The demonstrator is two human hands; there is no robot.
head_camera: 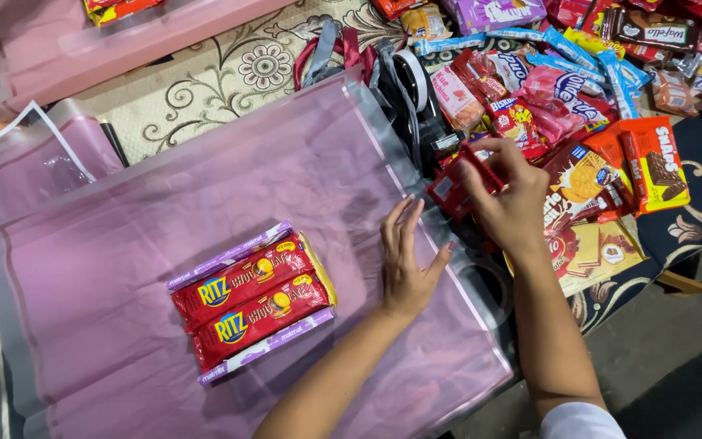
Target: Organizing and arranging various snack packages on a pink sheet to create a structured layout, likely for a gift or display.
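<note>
- Head view, looking down at a table covered with a big pink cellophane sheet (164, 236), clear borders along its edges.
- Left hand (406, 260) lies flat on the pink sheet near its right edge, fingers spread and open, palm down, holding nothing.
- Right hand (507, 195) is over at the edge of the snack pile, fingers pinched around a small red snack pack (474, 167), lifted a bit above the other packets. Just beside it, lower left, there's another dark red packet (447, 191) touching the sheet's border.
- On the sheet, well apart from both hands, sits a tight bundle: two long red cracker packs (252, 302) side by side, with a purple wafer bar (229, 257) along the top side and another purple one (266, 348) along the bottom, all touching, lying at a slant.
- Right side is a heap of snacks (578, 89): blue wafer sticks, pink packets, an orange biscuit box (652, 162), chocolate cookie packs.
- A tape dispenser (416, 89) with a white roll sits between the sheet and the heap.
- Cream floral cloth (237, 73) shows above the sheet, and a pink plastic bin (83, 41) sits top left.
</note>
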